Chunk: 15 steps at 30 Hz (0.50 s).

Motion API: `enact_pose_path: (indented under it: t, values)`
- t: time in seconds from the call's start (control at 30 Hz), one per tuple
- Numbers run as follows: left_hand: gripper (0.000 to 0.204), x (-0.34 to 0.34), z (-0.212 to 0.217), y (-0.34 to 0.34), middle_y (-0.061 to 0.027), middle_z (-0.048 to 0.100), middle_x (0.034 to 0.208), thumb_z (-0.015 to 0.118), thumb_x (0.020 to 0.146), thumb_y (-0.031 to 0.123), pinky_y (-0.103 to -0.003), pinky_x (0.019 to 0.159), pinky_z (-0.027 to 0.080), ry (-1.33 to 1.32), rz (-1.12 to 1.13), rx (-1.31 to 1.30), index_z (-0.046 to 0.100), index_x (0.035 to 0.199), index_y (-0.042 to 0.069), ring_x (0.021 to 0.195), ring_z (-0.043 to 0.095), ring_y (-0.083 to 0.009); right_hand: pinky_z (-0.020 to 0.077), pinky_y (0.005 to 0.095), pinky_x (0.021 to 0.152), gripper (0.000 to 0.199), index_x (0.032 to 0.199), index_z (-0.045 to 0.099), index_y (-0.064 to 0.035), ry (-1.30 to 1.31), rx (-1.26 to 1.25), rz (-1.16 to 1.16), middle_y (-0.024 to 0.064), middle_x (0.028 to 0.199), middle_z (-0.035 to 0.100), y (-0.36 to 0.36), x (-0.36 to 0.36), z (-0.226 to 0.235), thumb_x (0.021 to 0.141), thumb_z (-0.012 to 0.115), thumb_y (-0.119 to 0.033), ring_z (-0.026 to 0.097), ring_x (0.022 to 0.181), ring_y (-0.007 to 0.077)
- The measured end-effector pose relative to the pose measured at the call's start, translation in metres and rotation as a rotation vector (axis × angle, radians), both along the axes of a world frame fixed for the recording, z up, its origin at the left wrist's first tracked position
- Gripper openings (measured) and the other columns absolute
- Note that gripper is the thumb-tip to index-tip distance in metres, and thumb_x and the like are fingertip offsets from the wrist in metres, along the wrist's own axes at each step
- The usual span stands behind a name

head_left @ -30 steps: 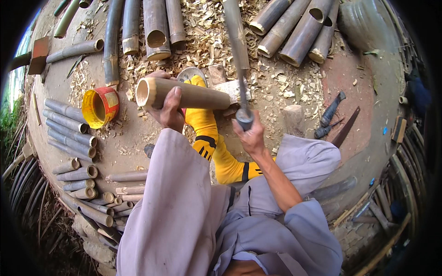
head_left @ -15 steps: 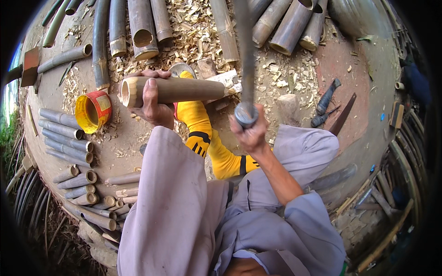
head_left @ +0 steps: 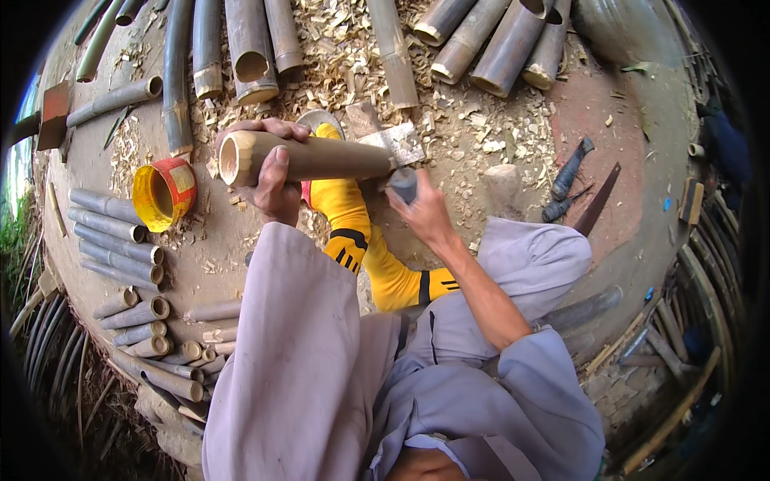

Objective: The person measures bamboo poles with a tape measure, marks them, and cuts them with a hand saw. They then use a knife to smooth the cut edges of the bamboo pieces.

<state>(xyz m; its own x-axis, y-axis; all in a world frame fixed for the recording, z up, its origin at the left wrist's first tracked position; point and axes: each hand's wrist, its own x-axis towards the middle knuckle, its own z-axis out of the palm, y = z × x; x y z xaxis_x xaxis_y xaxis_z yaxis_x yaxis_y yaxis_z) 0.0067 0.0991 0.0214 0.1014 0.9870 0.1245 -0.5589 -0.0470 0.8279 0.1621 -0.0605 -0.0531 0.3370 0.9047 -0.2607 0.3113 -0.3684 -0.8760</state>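
My left hand [head_left: 274, 186] is wrapped round a thick bamboo section [head_left: 333, 158], its fingers over the top and thumb on the near side. The bamboo lies nearly level, its hollow pale-rimmed end to the left. Its right end rests at a chipped pale wood block [head_left: 411, 146]. My right hand [head_left: 427, 215] grips a large chopping knife by its dark round-ended handle [head_left: 405, 183], right beside the bamboo's right end. The blade is foreshortened and hard to make out there. Below the bamboo are my feet in yellow socks [head_left: 341, 204].
A yellow and red tub [head_left: 164, 192] stands at left, above rows of short bamboo pieces [head_left: 120, 255]. Longer bamboo tubes [head_left: 250, 60] lie at the far side among wood shavings [head_left: 329, 60]. On the right are a saw blade [head_left: 600, 200] and a dark wrapped tool [head_left: 571, 168].
My right hand has brought the knife down from its raised position to the bamboo's right end. The bamboo has shifted slightly, still held in my left hand.
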Motion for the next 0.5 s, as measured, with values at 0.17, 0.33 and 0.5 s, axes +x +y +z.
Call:
enact_pose_path:
  t: [0.17, 0.33, 0.5]
  values:
    - [0.046, -0.010, 0.003, 0.009, -0.0134, 0.054, 0.087, 0.066, 0.070, 0.008, -0.045, 0.080, 0.049, 0.014, -0.029, -0.004, 0.042, 0.110, 0.005, 0.080, 0.057, -0.0274, 0.0503, 0.0317, 0.054, 0.039, 0.104, 0.054, 0.0001, 0.111, -0.176, -0.008, 0.0122, 0.076, 0.065, 0.003, 0.009, 0.026, 0.084, 0.069, -0.029, 0.064, 0.062, 0.0216]
    - [0.053, -0.014, -0.007, 0.009, -0.0131, 0.053, 0.089, 0.073, 0.064, 0.017, -0.043, 0.079, 0.049, 0.150, -0.071, 0.122, 0.045, 0.107, 0.003, 0.083, 0.057, -0.0254, 0.0473, 0.0256, 0.051, 0.030, 0.102, 0.053, -0.0001, 0.073, 0.283, -0.081, 0.0057, 0.070, 0.060, 0.003, -0.002, 0.042, 0.085, 0.068, -0.021, 0.059, 0.059, 0.0094]
    - [0.056, -0.023, 0.003, 0.011, -0.0108, 0.048, 0.093, 0.077, 0.051, 0.022, -0.034, 0.073, 0.049, 0.276, -0.080, 0.139, 0.056, 0.099, 0.000, 0.081, 0.056, -0.0215, 0.0520, 0.0337, 0.060, 0.039, 0.101, 0.056, -0.0008, 0.170, -0.314, 0.001, 0.0134, 0.080, 0.066, -0.001, 0.009, -0.005, 0.083, 0.068, -0.034, 0.065, 0.066, 0.0224]
